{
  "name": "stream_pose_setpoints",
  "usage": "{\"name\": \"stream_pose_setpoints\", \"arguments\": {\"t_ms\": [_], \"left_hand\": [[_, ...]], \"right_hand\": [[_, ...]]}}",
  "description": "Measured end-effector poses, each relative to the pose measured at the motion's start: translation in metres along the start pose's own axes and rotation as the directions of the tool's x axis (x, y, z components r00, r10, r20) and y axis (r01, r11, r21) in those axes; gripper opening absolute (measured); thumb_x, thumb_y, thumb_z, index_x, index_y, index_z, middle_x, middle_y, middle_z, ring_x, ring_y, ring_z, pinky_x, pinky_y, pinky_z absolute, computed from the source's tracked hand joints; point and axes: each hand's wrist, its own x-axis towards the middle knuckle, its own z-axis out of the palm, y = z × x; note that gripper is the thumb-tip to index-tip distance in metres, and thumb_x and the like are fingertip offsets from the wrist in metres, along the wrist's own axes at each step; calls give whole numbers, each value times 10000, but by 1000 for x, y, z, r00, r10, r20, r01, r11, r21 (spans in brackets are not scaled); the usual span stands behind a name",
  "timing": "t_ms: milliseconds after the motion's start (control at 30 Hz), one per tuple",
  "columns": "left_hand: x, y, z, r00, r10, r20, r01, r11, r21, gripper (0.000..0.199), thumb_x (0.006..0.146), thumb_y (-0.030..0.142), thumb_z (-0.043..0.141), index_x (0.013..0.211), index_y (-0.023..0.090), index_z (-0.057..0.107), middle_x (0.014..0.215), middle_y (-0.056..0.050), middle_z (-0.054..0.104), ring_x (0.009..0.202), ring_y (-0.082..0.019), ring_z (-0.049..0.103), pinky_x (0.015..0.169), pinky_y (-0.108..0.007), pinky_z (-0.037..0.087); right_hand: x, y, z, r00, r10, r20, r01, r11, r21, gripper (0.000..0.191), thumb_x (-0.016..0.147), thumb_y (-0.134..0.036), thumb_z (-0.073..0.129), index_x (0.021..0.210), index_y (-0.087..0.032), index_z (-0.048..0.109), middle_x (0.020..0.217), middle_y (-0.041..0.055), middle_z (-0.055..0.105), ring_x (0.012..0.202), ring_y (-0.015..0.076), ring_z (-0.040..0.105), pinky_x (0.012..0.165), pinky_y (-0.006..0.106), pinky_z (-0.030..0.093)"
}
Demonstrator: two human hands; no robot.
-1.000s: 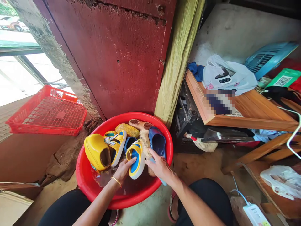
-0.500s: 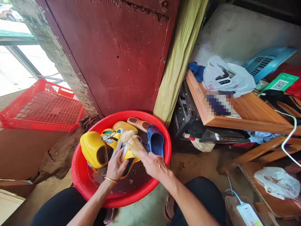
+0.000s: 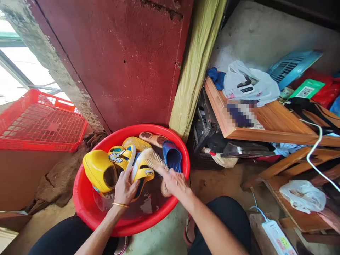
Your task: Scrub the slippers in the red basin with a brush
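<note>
The far end of the yellow sandal (image 3: 143, 177) is partly masked on my feed by the brush (image 3: 155, 162), so I cannot confirm whether the bristles touch it; the near end runs down behind the left hand (image 3: 126, 187), and I cannot make out which end is the toe. Brush handle: hidden inside the right hand (image 3: 177, 182). A tan shape (image 3: 165, 190) beneath that hand shows only in part, and the murky water (image 3: 145, 209) hides the floor of the red basin (image 3: 79, 198) from me. Sandal, as I see it: yellow strap with a small pale motif, dark inside, pale sole edge. I place it inside the basin, about midway between left and right rims, with a yellow boot-shaped shoe (image 3: 97, 170) to its left and a blue clog (image 3: 172, 156) to its right. It is tilted, long axis running from the near rim towards the far rim, leaning right. Left hand: partly curled, thumb and fingers gripping the sandal's side. Right hand: closed around the brush.
</note>
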Motion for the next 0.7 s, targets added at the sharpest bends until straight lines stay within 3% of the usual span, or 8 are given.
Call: {"name": "stream_pose_setpoints", "arguments": {"t_ms": [100, 233, 300, 367, 467, 567, 700], "left_hand": [[4, 1, -3, 974, -218, 58, 226, 937, -268, 558, 647, 453, 685, 1130, 182, 619, 1054, -85, 692, 988, -298, 654, 929, -441, 508], [3, 15, -2, 871, -441, 217, 484, 687, -543, 645, 626, 384, 763, 1205, 200, 548, 988, -44, 721, 834, -224, 697, 807, -399, 567], [0, 23, -1, 829, -488, 273, 546, 603, -581, 664, 628, 358, 788, 1223, 211, 532, 963, -36, 727, 770, -202, 704, 756, -377, 581], [-1, 29, -3, 808, -486, 333, 580, 557, -594, 642, 638, 357, 794, 1215, 219, 550, 972, -34, 731, 778, -202, 713, 743, -357, 588], [-1, 34, -3, 797, -472, 377, 599, 532, -599, 614, 640, 382, 796, 1201, 245, 588, 1047, -24, 733, 889, -230, 720, 763, -340, 597], [-2, 32, 2, 808, -447, 384, 588, 559, -585, 607, 602, 426, 814, 1160, 275, 627, 1105, -8, 739, 1011, -282, 705, 785, -358, 609], [-8, 23, 12, 797, -473, 375, 602, 573, -557, 554, 572, 556, 784, 1047, 292, 677, 953, 1, 772, 972, -323, 719, 751, -403, 630]], "right_hand": [[4, 12, -6, 994, 110, 2, -110, 990, 84, 534, 1001, -223, 386, 1533, -272, 386, 1035, 110, 724, 884, 236, 706, 775, 321, 536], [-28, -6, -11, 997, 43, -60, -13, 906, 422, 515, 975, -240, 395, 1488, -235, 441, 1165, 79, 721, 1004, 223, 690, 857, 290, 524], [-58, -26, -9, 998, 43, -43, -14, 855, 519, 504, 953, -241, 416, 1454, -266, 469, 1183, 57, 721, 977, 214, 698, 817, 269, 526], [-85, -45, -4, 997, 42, 61, -69, 838, 541, 480, 923, -266, 462, 1396, -323, 517, 1018, 14, 766, 852, 207, 719, 692, 245, 524], [-104, -63, 4, 983, 98, 155, -163, 853, 496, 362, 912, -297, 463, 1235, -352, 617, 921, -2, 774, 822, 226, 731, 616, 251, 507], [-88, -67, 10, 978, 122, 169, -188, 868, 459, 326, 897, -359, 478, 1182, -337, 635, 931, 3, 781, 831, 246, 740, 614, 276, 519], [-45, -65, 16, 979, 162, 124, -200, 885, 421, 367, 860, -444, 527, 1191, -326, 632, 958, 15, 787, 820, 270, 739, 638, 332, 550]]}}
